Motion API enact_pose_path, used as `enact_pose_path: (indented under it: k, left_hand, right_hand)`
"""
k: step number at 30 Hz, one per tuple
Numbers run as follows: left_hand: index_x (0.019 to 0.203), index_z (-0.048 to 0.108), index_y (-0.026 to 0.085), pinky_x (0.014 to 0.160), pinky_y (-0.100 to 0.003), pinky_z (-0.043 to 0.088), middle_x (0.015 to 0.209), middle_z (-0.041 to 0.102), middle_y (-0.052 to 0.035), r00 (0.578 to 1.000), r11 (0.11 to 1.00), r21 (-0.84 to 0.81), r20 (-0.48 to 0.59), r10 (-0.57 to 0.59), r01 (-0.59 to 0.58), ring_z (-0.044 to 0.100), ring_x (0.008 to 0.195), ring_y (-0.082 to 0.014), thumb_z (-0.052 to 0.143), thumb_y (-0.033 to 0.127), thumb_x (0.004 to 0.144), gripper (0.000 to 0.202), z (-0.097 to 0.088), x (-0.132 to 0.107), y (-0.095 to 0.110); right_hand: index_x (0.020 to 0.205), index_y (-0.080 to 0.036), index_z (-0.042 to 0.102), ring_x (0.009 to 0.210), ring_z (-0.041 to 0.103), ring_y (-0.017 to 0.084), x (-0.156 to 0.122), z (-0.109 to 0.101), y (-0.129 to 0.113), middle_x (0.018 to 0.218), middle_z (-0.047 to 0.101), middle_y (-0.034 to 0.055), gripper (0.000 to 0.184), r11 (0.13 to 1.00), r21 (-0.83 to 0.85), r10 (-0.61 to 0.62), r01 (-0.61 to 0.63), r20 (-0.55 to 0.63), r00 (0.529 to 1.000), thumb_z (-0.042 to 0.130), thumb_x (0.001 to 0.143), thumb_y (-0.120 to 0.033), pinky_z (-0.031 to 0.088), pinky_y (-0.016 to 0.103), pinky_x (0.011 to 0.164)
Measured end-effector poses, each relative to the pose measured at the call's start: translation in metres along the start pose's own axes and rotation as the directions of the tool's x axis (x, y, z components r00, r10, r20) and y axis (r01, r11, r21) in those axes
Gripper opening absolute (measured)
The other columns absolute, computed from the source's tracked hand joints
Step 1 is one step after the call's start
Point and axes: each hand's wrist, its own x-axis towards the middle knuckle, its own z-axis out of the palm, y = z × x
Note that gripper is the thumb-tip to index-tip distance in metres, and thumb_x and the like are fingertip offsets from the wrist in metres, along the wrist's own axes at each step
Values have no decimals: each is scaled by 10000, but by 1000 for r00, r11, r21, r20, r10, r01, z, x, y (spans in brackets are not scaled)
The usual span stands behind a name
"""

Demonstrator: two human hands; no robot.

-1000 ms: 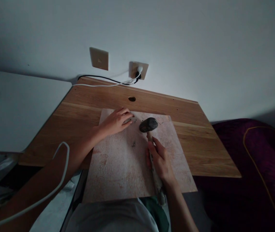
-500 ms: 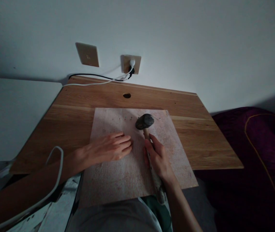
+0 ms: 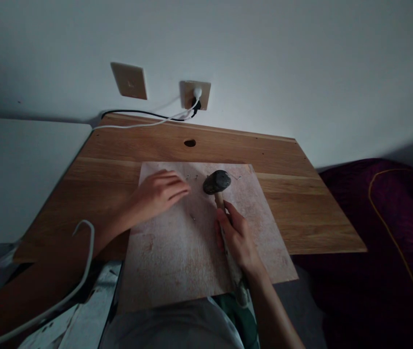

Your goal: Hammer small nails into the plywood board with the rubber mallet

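While the right hand (image 3: 238, 237) grips the handle of a hammer (image 3: 217, 182), whose dark head sits near twelve o'clock on the pale board (image 3: 177, 261), the left hand (image 3: 165, 190) is toward ten o'clock with its fingers drawn narrowly together; whether they hold anything cannot be told. Small nails (image 3: 196, 177) show between eleven and twelve o'clock, and what looks like a loose nail (image 3: 193, 219) lies near the centre. The step in hand appears to be placing a nail, which calls next for a steady upright pinch, hammer clear of the fingers.
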Motion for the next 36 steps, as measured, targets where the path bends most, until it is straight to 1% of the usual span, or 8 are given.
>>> enact_pose_path:
  k: [1, 3, 6, 12, 18, 22, 29, 36]
  left_hand:
    - [1029, 756, 226, 902, -328, 567, 963, 792, -22, 990, 991, -59, -77, -122, 117, 731, 916, -189, 650, 228, 1076, 116, 1, 2, -9]
    - [1027, 765, 227, 857, -301, 572, 952, 799, -6, 936, 941, -174, -152, -318, 291, 730, 860, -168, 696, 262, 1047, 80, 5, 6, -26]
    - [999, 773, 225, 784, -272, 560, 901, 796, 11, 893, 891, -247, -151, -424, 381, 706, 768, -143, 742, 248, 995, 38, 15, 8, -41]
    - [948, 756, 223, 745, -280, 538, 886, 788, 3, 890, 892, -195, -137, -436, 407, 694, 753, -151, 731, 174, 955, 56, 31, 0, -44]
    - [938, 745, 209, 765, -285, 537, 908, 792, -11, 895, 900, -188, -146, -422, 393, 695, 774, -156, 747, 146, 944, 64, 29, 0, -42]
    - [916, 719, 211, 766, -292, 539, 905, 778, -10, 911, 915, -155, -125, -392, 372, 698, 783, -160, 721, 139, 961, 85, 31, 1, -42]
    - [864, 668, 222, 858, -330, 543, 908, 725, -16, 947, 954, 16, -125, -295, 299, 692, 887, -197, 728, 129, 959, 145, 31, 1, -38]
    - [924, 672, 218, 821, -322, 527, 931, 726, -15, 954, 960, 1, -108, -279, 281, 693, 874, -194, 738, 171, 989, 104, 30, 1, -37]
  right_hand:
    - [1144, -240, 637, 416, 512, 124, 0, 0, 0, 611, 565, -71, 407, 1000, 1, -1, 1, -1, 1000, 586, 1063, -636, 380, 225, 367]
    - [1172, -237, 644, 414, 514, 126, 0, -1, -1, 602, 563, -72, 416, 1000, -1, 1, -1, 0, 1000, 590, 1063, -636, 387, 226, 369]
    - [1196, -242, 636, 419, 514, 125, 0, -1, 0, 614, 566, -72, 410, 1000, 6, 15, -15, 6, 1000, 589, 1067, -628, 393, 223, 371]
    - [1063, -254, 620, 425, 525, 122, -1, -1, -3, 625, 577, -61, 385, 1000, 21, 18, -18, 1, 1000, 590, 1057, -638, 389, 223, 369]
    - [1171, -247, 627, 415, 517, 122, -1, 1, -7, 625, 563, -74, 394, 1000, 19, 23, -23, 0, 1000, 596, 1055, -622, 390, 228, 363]
    - [1112, -245, 639, 411, 515, 126, -1, 0, -8, 593, 558, -74, 389, 1000, 3, 15, -15, -3, 1000, 601, 1051, -628, 378, 232, 369]
    - [1069, -254, 628, 403, 513, 122, -1, 1, -7, 598, 580, -69, 378, 1000, 19, 8, -7, -13, 1000, 618, 1041, -630, 366, 231, 366]
    - [1094, -252, 635, 393, 505, 129, -1, 2, -13, 602, 577, -65, 393, 1000, 12, 21, -21, -17, 1000, 648, 1011, -636, 368, 245, 348]
